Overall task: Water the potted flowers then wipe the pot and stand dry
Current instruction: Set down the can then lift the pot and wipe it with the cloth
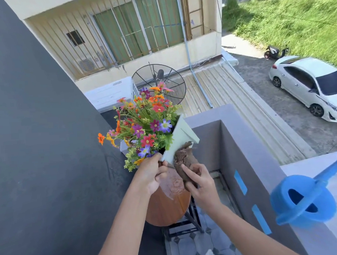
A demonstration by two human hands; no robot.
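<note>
A pale green square pot (181, 138) full of colourful flowers (146, 126) is tilted and lifted above a round wooden stand top (168, 207). My left hand (152, 175) grips the pot's near corner. My right hand (200, 182) presses a brown cloth (182, 161) against the pot's outer side. The stand top has a wet-looking patch below the pot. The stand's dark metal legs (194, 217) show under the top.
A blue watering can (304, 198) sits on the grey balcony wall (248, 142) at the right, which carries blue tape strips. A dark wall (37, 134) stands at the left. Tiled floor lies below. Beyond the wall are a roof, a satellite dish and a white car.
</note>
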